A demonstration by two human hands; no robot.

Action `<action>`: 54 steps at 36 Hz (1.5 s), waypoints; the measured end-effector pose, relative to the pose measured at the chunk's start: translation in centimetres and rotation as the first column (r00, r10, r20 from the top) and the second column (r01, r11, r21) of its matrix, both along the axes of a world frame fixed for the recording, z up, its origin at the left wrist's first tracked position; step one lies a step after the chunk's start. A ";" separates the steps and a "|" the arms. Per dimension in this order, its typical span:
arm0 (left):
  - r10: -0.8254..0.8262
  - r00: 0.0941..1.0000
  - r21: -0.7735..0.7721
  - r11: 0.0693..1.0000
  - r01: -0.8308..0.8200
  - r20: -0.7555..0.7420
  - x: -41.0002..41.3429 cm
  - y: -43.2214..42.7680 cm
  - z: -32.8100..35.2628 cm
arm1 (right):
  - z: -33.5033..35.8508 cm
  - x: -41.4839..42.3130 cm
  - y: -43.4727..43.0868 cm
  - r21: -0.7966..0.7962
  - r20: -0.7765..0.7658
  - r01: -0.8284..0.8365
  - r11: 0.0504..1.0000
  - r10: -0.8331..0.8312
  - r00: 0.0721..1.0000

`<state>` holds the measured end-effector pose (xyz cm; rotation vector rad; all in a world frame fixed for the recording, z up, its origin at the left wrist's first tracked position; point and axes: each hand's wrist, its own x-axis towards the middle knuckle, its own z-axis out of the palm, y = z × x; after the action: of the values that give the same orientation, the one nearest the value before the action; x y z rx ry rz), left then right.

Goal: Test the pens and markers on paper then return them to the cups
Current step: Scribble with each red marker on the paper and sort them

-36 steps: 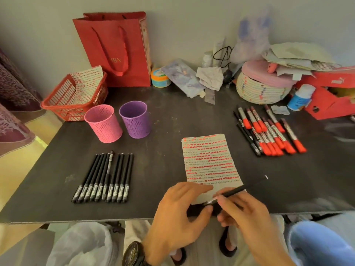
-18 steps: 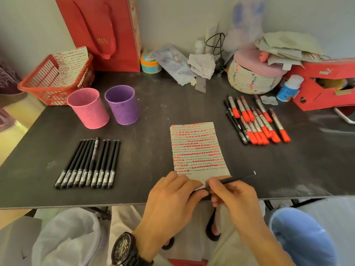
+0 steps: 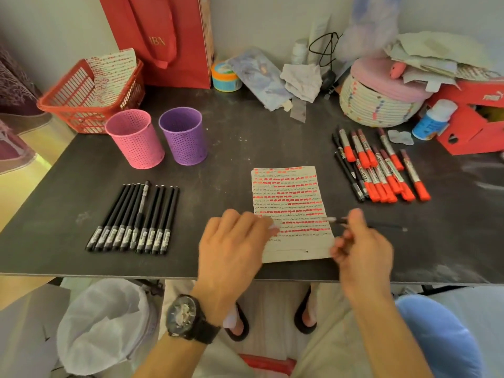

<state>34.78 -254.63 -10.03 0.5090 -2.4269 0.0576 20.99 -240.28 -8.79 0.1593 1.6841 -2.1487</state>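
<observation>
The sheet of paper (image 3: 291,211), ruled with rows of red dashes and small black scribbles too fine to read, lies near the front edge of the dark table (image 3: 245,148), its lower edge just short of that edge. The left hand (image 3: 231,246) rests with relaxed, spread fingers on the paper's left edge. The right hand (image 3: 362,252) has its grip pinched on a black pen (image 3: 338,220), which is blurred; its pale tip seems to hang over the paper's right edge. A broad strip of tabletop shows between the paper and the row of black pens (image 3: 133,219) to the left, and another between the paper and the pink cup (image 3: 135,139) and purple cup (image 3: 184,135) behind. The red markers (image 3: 381,170) lie in a loose bunch to the right, well apart from the paper. The red paper bag (image 3: 163,42) carries gold lettering, perhaps "IBN", and the red shoe box (image 3: 474,124) shows a Puma logo.
</observation>
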 end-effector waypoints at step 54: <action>-0.056 0.996 0.608 0.794 0.000 0.072 -0.8 -0.4 -2.8 | -3.5 -0.7 -3.4 0.509 -0.499 -0.191 0.839 0.469 0.729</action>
<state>33.96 -254.99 -12.86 0.7613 -2.5067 -0.7600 20.28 -243.69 -12.29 -0.7625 2.3041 -1.5978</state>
